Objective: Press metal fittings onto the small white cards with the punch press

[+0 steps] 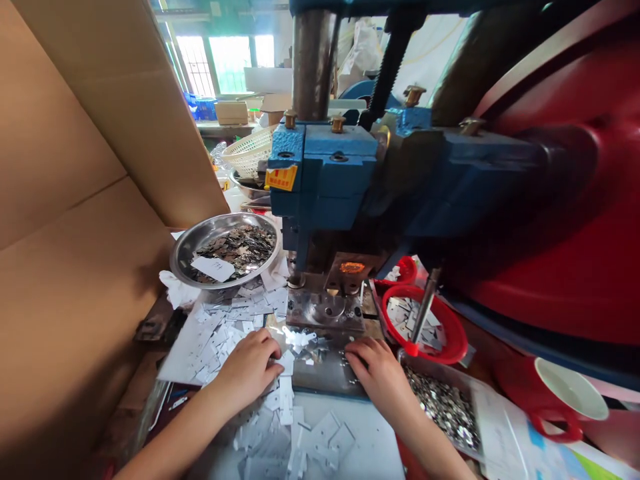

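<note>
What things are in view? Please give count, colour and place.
Press: one, blue, centre
Large part: one, red, right
Cardboard: several panels, brown, left
Bowls: two, silver, left of press
Thin pieces: many, dark, in nearer bowl
Basket: one, white, behind nearer bowl
Flat pieces: many, grey, left and lower centre
Tubs: two, red, right of press
Small parts: many, silver, lower right
Mug: one, red, far right
Windows: several, pale, background
Left hand: one, bare, beside flat pieces
Right hand: one, bare, at dark plate

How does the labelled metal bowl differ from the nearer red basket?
The labelled metal bowl holds dark pieces; the nearer red basket holds pale ones. The bowl is silvery, the basket red. The bowl stands left of the press, the basket right. Both hold many flat pieces.
</note>
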Demonstrator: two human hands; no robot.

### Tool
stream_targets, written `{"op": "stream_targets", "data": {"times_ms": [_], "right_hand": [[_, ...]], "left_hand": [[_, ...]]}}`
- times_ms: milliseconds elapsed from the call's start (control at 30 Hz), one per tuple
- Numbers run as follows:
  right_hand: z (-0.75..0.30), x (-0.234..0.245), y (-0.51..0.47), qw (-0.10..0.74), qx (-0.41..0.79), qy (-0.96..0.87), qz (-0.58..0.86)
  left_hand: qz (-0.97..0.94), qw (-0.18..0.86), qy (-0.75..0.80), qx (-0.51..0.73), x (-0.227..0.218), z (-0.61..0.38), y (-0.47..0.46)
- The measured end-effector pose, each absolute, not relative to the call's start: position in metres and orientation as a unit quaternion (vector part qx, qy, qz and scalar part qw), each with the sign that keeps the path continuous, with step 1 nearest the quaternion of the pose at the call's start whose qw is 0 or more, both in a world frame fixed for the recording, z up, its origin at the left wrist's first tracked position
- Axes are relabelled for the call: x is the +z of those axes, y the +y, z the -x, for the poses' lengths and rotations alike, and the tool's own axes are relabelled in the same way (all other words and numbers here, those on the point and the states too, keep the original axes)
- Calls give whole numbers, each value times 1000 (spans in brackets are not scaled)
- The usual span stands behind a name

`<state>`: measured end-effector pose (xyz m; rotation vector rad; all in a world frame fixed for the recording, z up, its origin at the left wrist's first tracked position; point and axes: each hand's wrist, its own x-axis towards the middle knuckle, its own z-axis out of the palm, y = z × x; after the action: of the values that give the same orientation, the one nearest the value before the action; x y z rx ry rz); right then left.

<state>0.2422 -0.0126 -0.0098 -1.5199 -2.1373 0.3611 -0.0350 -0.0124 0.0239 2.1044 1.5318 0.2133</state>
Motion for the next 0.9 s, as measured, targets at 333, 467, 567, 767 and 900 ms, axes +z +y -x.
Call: {"op": "stream_targets", "data": {"times_ms": [333,467,567,767,900], "right_hand": [[-221,0,-4,257,66,-778,569],[-211,19,24,321,39,-763,560],[-203,26,46,311,6,-778,546],[-207,21,52,293,-61,-794,529],[-214,17,36,310,-45,-803,507]], "left_hand": [[-710,343,592,165,22,24,-11],[-641,415,590,262,19,20,-6],[-594,473,579,296,22,14,-2],[-525,586,533,311,32,4,2],[-486,628,511,329,34,0,5]]}}
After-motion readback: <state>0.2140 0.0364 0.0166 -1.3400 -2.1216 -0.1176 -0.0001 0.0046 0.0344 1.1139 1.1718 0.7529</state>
